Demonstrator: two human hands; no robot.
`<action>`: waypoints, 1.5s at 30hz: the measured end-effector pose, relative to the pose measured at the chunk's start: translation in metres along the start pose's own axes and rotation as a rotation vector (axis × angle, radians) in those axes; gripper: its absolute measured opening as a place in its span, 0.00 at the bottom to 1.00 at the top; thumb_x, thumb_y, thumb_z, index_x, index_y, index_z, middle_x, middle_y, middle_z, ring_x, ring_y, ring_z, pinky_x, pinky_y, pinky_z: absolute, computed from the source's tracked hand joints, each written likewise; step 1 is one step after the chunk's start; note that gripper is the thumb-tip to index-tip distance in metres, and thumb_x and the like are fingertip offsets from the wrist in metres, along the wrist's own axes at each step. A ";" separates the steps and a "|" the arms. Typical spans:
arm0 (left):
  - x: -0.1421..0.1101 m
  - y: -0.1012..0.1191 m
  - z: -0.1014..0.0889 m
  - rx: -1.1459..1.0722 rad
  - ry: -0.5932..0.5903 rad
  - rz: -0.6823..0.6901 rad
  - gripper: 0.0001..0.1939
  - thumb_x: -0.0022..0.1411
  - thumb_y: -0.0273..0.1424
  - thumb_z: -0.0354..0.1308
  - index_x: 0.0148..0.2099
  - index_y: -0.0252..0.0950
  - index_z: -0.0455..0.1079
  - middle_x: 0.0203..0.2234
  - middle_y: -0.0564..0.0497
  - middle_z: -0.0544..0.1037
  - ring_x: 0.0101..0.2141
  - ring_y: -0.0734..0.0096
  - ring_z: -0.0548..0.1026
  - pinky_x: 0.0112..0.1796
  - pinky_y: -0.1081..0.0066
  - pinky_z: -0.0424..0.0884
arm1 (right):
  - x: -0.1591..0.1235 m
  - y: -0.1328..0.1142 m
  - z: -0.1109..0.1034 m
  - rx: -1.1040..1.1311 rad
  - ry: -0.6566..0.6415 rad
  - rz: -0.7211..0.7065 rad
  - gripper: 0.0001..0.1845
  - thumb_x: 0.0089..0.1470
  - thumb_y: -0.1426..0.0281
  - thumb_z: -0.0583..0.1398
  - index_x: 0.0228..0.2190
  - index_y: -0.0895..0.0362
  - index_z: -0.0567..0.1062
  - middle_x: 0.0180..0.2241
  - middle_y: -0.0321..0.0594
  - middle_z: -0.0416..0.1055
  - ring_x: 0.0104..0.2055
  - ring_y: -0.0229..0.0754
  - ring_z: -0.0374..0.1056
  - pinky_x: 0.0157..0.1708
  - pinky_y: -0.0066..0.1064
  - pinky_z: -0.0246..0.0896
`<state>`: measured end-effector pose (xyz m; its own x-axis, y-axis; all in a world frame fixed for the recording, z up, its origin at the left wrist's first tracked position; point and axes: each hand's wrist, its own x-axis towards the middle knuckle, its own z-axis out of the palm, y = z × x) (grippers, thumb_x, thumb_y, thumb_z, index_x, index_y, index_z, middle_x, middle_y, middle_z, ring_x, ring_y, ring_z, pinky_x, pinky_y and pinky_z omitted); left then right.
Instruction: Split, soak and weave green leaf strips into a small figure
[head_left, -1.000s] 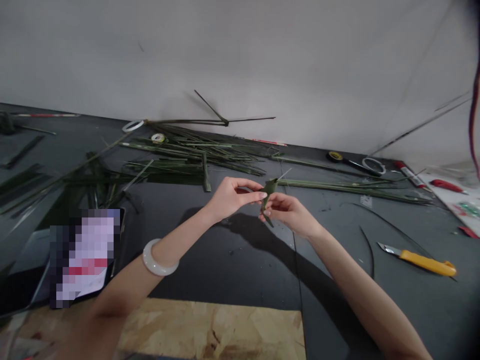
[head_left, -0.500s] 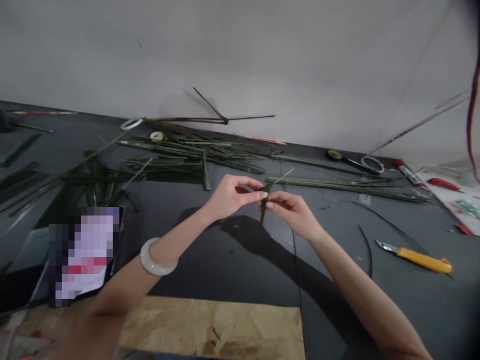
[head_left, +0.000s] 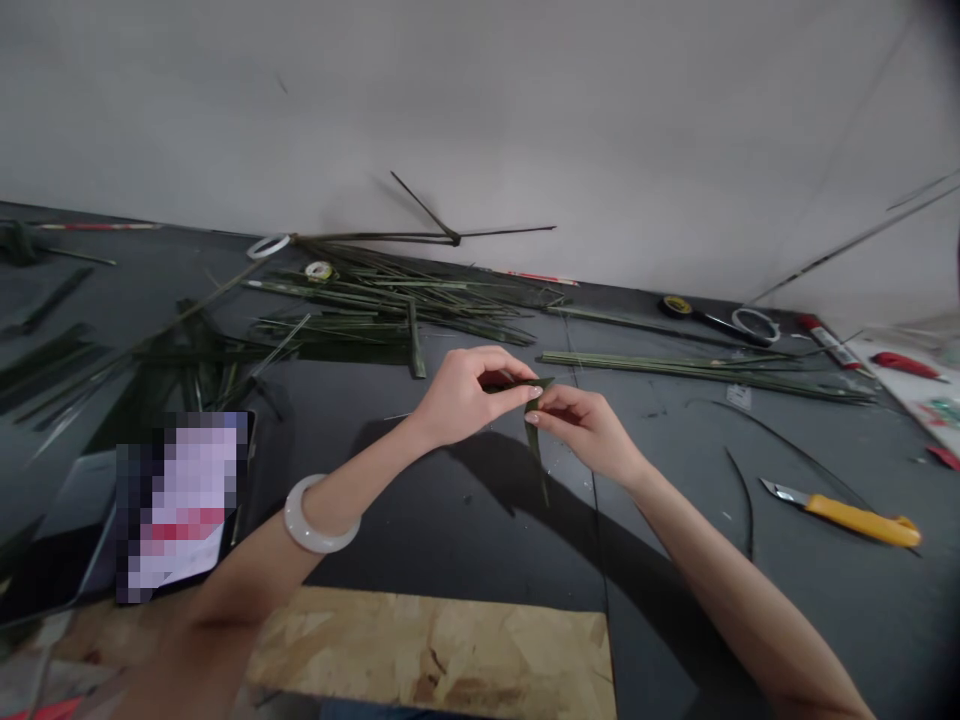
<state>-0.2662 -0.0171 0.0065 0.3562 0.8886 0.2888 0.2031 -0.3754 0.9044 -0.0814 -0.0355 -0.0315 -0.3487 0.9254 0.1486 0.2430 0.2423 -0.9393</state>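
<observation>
Two hands (head_left: 525,405), fingers (head_left: 506,365) of both pinching a narrow folded green leaf (head_left: 535,445), pointed end hanging down

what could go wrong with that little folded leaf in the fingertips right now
The folded green leaf is held only by the fingertips of the left hand and right hand, so it might slip or split at the fold. The yellow utility knife, blade out, could nick a careless reach.

leaf strip (head_left: 534,450): dark green | knife handle (head_left: 862,521): yellow | bangle (head_left: 304,527): milky white | board (head_left: 435,650): mottled tan
</observation>
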 end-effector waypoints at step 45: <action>-0.013 -0.005 0.007 0.358 -0.246 0.370 0.05 0.61 0.25 0.57 0.40 0.37 0.71 0.40 0.51 0.75 0.39 0.73 0.74 0.40 0.74 0.69 | 0.001 0.015 -0.018 -0.229 0.130 -0.104 0.16 0.51 0.68 0.58 0.44 0.55 0.71 0.50 0.48 0.69 0.29 0.37 0.72 0.20 0.25 0.69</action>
<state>-0.2655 -0.0285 -0.0034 0.6553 0.6096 0.4460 0.3054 -0.7539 0.5816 -0.0619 -0.0252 -0.0399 -0.2672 0.9181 0.2926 0.4150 0.3837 -0.8250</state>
